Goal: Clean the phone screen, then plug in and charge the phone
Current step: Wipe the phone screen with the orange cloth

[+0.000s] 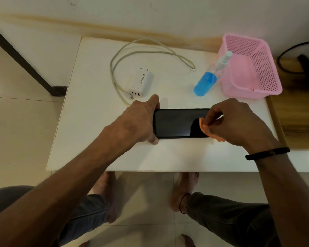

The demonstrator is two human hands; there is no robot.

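A black phone [175, 123] lies flat and sideways on the white table [96, 136], screen up and dark. My left hand [141, 120] clamps its left end between thumb and fingers. My right hand [237, 122] pinches a small orange cloth [204, 128] and presses it on the right end of the screen. Behind the phone lies a white charger brick [141, 82] with a pale cable [150, 49] looped toward the wall; the cable's plug end [131, 98] rests loose by the brick's ports.
A spray bottle [206, 81] of blue liquid stands at the back right, next to an empty pink mesh basket [268, 86]. A wooden surface [300, 111] with a black cord adjoins the table on the right. My legs and bare feet are under the front edge.
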